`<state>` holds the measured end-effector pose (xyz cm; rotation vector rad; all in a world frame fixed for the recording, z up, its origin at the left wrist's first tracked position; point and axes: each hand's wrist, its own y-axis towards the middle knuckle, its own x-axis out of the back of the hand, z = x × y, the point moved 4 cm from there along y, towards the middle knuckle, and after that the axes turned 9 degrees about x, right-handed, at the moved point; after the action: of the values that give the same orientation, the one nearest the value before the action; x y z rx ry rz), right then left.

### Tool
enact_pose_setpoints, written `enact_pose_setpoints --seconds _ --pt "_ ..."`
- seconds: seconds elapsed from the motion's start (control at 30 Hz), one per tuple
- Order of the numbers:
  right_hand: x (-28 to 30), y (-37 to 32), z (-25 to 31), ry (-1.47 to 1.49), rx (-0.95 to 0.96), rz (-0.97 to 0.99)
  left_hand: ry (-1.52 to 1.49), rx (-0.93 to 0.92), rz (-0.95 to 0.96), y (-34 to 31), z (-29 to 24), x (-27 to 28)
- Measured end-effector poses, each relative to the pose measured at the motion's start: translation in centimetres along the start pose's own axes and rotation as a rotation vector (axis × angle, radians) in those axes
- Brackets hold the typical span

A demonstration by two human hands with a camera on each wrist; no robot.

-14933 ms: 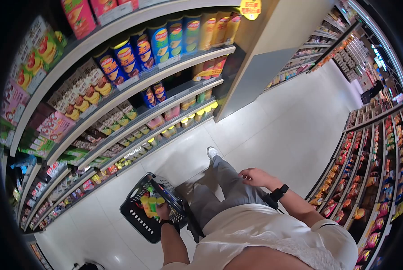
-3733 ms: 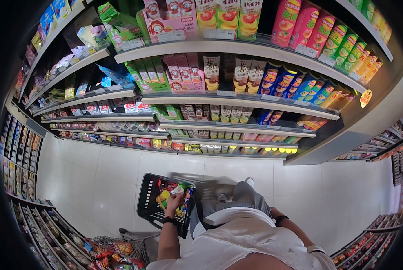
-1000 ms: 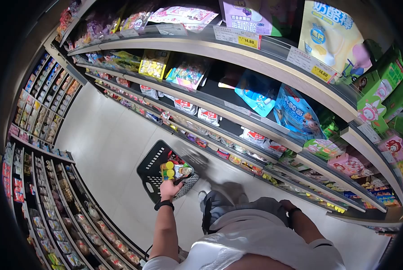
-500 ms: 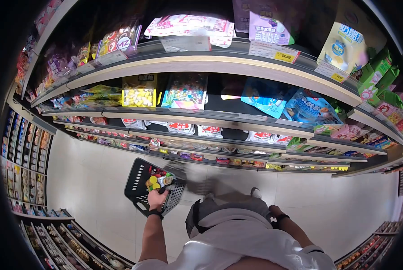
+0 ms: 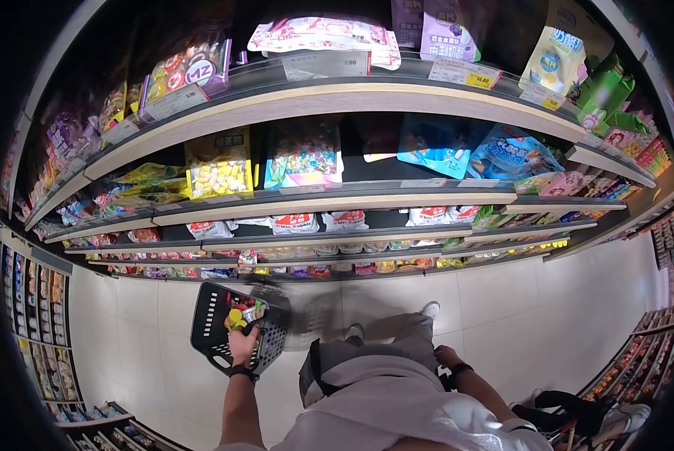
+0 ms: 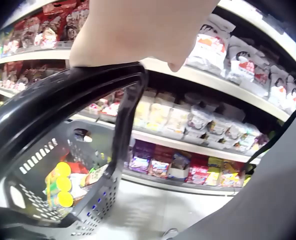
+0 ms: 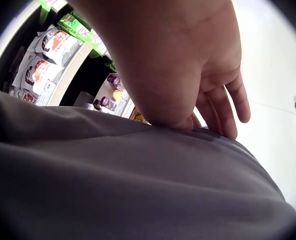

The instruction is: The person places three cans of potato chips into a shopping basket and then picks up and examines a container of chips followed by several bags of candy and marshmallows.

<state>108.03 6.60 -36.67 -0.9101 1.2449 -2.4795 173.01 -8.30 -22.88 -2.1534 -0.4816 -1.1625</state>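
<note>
In the head view my left hand (image 5: 243,346) hangs at my side, gripping the black handle of a dark shopping basket (image 5: 201,331). The left wrist view shows that handle (image 6: 130,107) passing under the hand, whose fingers are mostly hidden. Inside the basket lie yellow-lidded tubs (image 6: 64,184) among red and white packets. My right hand (image 5: 448,356) hangs by the grey trousers. Close up in the right wrist view, the right hand (image 7: 188,75) holds nothing, its fingers loosely bent against the trouser cloth (image 7: 153,175).
Candy shelves (image 5: 337,201) curve across the front, carrying a yellow candy bag (image 5: 220,165), blue pouches (image 5: 513,158) and white candy bags (image 5: 293,223). Other shelves stand left (image 5: 40,301) and right (image 5: 645,353). Part of another person in dark clothing (image 5: 570,406) shows at lower right.
I have moved from the canned-chip shelves to the candy shelves on the left, basket still in my left hand. The view has turned to face them; another person has appeared behind at right.
</note>
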Motion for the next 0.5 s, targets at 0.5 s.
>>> enact_pose_setpoints --seconds 0.5 --pt "-2.1 -1.3 1.7 -0.115 0.134 -0.141 -0.524 -1.282 -0.01 -11.6 -50.0 5.0"
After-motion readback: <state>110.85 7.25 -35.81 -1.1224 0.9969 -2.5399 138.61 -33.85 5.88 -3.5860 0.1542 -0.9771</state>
